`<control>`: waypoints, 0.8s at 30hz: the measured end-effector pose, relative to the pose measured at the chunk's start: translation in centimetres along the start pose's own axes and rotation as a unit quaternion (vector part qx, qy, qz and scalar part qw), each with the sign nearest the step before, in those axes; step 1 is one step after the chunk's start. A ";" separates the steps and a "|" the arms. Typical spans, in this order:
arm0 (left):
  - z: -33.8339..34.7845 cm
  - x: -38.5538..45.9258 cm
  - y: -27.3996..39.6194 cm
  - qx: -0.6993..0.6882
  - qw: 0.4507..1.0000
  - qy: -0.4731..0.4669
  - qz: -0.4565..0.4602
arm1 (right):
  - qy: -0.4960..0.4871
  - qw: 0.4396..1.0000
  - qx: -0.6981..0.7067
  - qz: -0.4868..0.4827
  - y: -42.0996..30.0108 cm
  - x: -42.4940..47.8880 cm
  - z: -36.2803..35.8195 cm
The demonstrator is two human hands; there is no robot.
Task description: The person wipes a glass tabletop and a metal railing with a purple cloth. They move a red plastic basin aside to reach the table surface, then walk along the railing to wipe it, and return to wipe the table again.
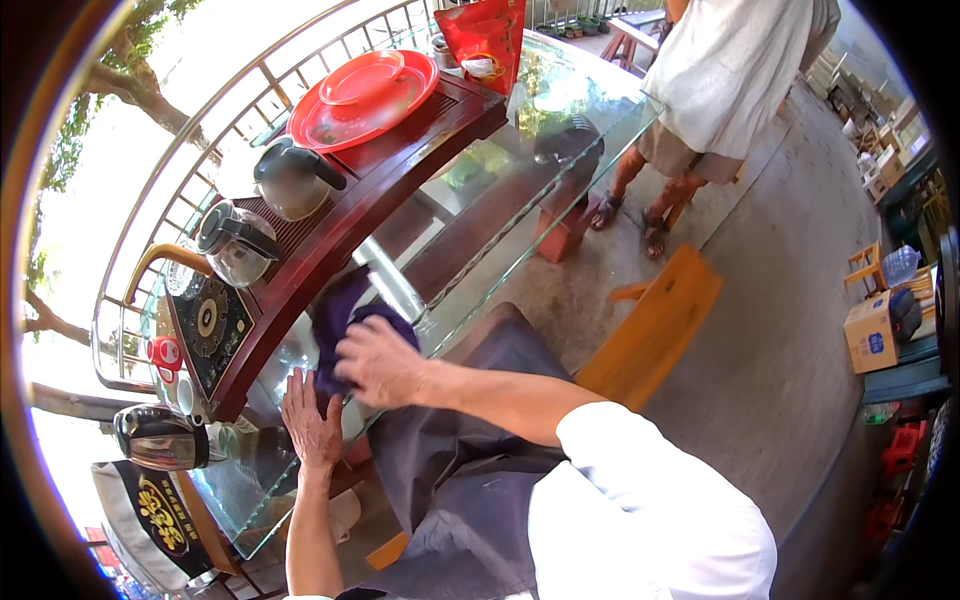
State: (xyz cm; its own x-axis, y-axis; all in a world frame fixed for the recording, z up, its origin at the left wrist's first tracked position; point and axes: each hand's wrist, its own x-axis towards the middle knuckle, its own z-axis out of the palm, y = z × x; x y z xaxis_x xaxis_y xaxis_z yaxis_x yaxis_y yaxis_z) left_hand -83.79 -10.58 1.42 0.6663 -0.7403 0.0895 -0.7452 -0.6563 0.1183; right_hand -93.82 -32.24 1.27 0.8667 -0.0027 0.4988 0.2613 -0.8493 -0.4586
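A dark purple cloth [339, 315] lies bunched on the glass tabletop [289, 360], beside the front edge of a dark red wooden tea tray [360, 206]. My right hand [382, 361] is on the cloth, blurred, its fingers bent over it; part of the cloth is hidden under the hand. My left hand [312, 421] rests by the cloth's near end with its fingers spread, palm down, holding nothing. Two glass pots with black lids, one [236, 244] nearer and one [294, 180] farther, and a red round plate [360, 101] stand on the tray.
An electric kettle [161, 436], a white cup [189, 397] and a red cup [165, 354] stand left of the tray. A red bag [487, 45] is at the far end. A wooden bench [652, 330] stands at the right; beyond the glass edge stands a person [720, 90]. A metal railing borders the left.
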 end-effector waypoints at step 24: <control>-0.6 0.0 0.4 0.011 0.999 0.012 0.027 | 0.615 0.424 0.607 0.270 36.9 -17.0 -22.8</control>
State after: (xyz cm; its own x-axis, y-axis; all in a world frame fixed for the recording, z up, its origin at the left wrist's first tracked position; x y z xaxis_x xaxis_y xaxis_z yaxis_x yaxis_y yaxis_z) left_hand -84.08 -10.77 2.06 0.6250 -0.7716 0.1185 -0.7806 -0.6183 0.0909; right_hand -108.63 -75.55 -7.41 0.2572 -0.9317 -0.2565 0.8390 0.3470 -0.4191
